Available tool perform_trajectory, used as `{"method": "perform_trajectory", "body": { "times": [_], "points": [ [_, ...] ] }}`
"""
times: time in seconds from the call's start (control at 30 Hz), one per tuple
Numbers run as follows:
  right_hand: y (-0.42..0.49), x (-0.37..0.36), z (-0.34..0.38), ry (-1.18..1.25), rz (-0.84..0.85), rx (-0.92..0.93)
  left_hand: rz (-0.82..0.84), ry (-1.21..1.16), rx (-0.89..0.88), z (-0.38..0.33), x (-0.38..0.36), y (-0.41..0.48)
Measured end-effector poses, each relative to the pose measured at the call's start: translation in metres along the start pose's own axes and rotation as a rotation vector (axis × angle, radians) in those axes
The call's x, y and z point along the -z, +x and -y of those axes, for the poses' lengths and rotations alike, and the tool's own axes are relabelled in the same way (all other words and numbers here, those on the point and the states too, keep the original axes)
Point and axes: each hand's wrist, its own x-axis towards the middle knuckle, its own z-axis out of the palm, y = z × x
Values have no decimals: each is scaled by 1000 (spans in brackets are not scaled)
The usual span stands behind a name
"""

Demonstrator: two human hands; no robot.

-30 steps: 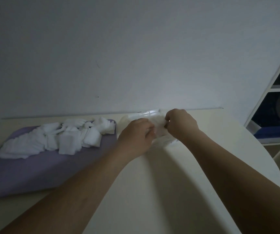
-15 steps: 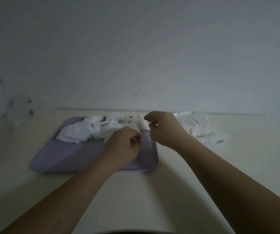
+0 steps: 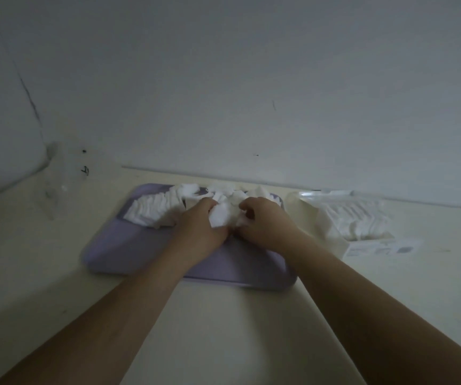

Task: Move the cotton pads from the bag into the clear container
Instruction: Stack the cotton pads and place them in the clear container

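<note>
White cotton pads (image 3: 154,208) lie in a loose row along the far edge of a lilac tray (image 3: 129,251). Both hands meet over the tray's far middle. My left hand (image 3: 200,226) and my right hand (image 3: 265,220) together grip a small bunch of pads (image 3: 223,215) between them. The clear plastic bag (image 3: 346,218), with more white pads inside, lies on the table to the right of the tray. A clear container (image 3: 57,179) stands faintly visible at the far left by the wall.
The cream table (image 3: 223,329) runs up to a grey wall (image 3: 223,79) at the back. A small printed label (image 3: 382,248) lies beside the bag's near edge.
Both hands have moved from the bag leftward to the tray and now hold a bunch of pads there. My view has swung left, bringing the clear container into sight.
</note>
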Motion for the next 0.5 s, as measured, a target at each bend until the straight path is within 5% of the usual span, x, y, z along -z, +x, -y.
{"method": "perform_trajectory", "body": {
  "times": [0.2,0.3,0.5],
  "points": [
    [-25,16,-16,98,-4,21,-27,-225,-49,4,16,-14],
    [-32,14,-25,444,-49,-88,-77,-278,-21,-4,19,-13],
    [-30,10,-32,1017,-77,-186,-74,-26,24,1,2,-4]
  ]
}}
